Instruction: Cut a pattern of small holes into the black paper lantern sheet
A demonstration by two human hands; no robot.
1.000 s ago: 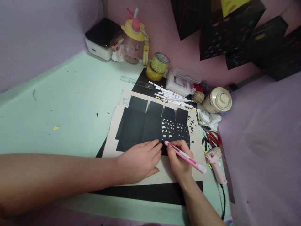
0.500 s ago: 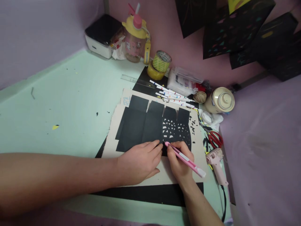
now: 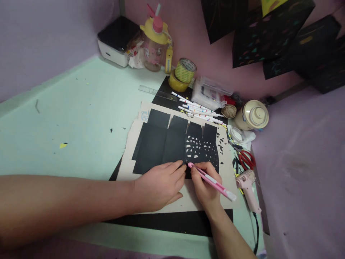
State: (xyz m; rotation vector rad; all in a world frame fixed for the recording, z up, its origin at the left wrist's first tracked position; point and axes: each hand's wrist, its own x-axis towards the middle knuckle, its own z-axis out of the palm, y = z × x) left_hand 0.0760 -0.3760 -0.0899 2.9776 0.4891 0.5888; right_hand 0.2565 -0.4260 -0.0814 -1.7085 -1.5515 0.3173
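Note:
A black paper cutout (image 3: pixel 153 144) with fold lines and flaps lies on a pale cardboard sheet (image 3: pixel 129 140). Small angular holes pierce its right-hand panels. My left hand (image 3: pixel 161 185) rests flat on the paper's lower edge, fingers stretched toward the right. My right hand (image 3: pixel 208 185) grips a pink craft knife (image 3: pixel 212 182) like a pen. The knife's tip points at the paper just below the holes, close to my left fingertips; the blade itself is too small to make out clearly.
Behind the cardboard lie several white sticks (image 3: pixel 199 109), a clear ruler (image 3: pixel 156 92) and tape rolls (image 3: pixel 185 70). A drink bottle (image 3: pixel 155 46) stands further back. Red-handled scissors (image 3: pixel 246 159) and a pink glue gun (image 3: pixel 249 190) lie to the right. Black papers (image 3: pixel 269 36) hang above.
The knife tip and my right hand have shifted very slightly left. My left hand stays in place on the paper.

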